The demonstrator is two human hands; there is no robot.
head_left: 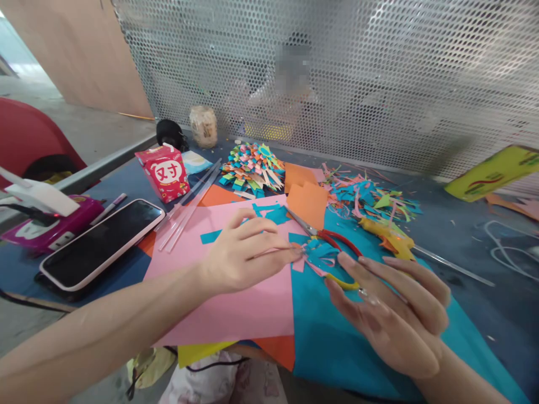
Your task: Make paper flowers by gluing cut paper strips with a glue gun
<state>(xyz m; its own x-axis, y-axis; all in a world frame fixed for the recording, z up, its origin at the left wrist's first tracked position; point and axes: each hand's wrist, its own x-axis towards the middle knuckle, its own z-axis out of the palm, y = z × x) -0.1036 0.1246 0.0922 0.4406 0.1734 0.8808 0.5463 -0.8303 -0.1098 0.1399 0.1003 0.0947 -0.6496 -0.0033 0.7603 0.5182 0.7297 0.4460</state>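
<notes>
My left hand reaches over the pink sheet, its thumb and fingertips pressed together on a small fringed paper piece in blue and pink. To the right, my right hand is held over the blue sheet with its fingers apart, close to the piece's right side. Scissors with red and yellow handles lie behind and partly under the piece. Blue strips rest on the pink sheet. Beyond the right hand lies a yellow glue gun.
At the left are a phone, a purple power strip, clear sticks and a red carton. Fringed paper, orange squares, paper scraps and a jar lie farther back. A person sits behind the perforated metal screen.
</notes>
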